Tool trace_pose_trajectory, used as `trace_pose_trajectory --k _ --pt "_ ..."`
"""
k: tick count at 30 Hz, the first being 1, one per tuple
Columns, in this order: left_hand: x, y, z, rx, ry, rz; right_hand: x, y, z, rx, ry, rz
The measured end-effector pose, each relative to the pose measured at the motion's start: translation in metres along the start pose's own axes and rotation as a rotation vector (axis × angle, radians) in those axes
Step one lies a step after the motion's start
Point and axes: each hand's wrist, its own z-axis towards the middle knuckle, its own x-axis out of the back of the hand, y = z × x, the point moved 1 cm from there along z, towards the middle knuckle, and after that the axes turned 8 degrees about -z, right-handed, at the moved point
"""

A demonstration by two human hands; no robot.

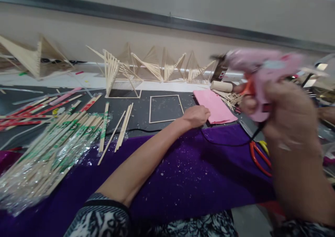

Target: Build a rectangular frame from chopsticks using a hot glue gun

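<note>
My right hand (pixel 285 122) is raised close to the camera, blurred, and wrapped round a pink glue gun (pixel 261 73) with an orange trigger; its black cord (pixel 225 143) runs down across the purple cloth (pixel 183 174). My left arm stretches forward over the cloth, and my left hand (pixel 195 115) rests with curled fingers at the edge of a pink sheet (pixel 214 106), next to a square stick frame (pixel 165 108). What the left fingers hold, if anything, is hidden.
Bundles of wrapped chopsticks (pixel 52 143) lie at the left, loose sticks (pixel 123 127) beside them. Several stick sculptures (pixel 157 68) stand along the back wall. Orange-handled scissors (pixel 259 158) lie at the right, with a bottle (pixel 219 71) and a wooden roll (pixel 222 86) behind.
</note>
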Motion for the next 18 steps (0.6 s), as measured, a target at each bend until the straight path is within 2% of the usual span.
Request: trace_pose_trajectory --k 1,3,6,10,13,18 --pt "0.006 -0.006 -0.008 0.033 0.04 -0.004 -0.008 0.01 0.001 0.015 -0.048 0.032" --pt "0.02 -0.018 -0.028 0.051 0.103 0.008 -0.02 0.036 0.006 -0.109 -0.148 0.021" --pt "0.042 -0.036 -0.059 0.15 0.172 0.031 -0.028 0.07 0.013 -0.218 -0.189 -0.012" --pt "0.061 -0.057 -0.085 0.225 0.228 0.064 -0.028 0.09 0.013 -0.246 -0.222 -0.107" --pt "0.06 -0.066 -0.088 0.252 0.195 0.114 -0.024 0.094 0.008 -0.238 -0.226 -0.224" --pt "0.043 -0.066 -0.086 0.186 0.149 0.187 -0.015 0.099 0.004 -0.276 -0.241 -0.48"
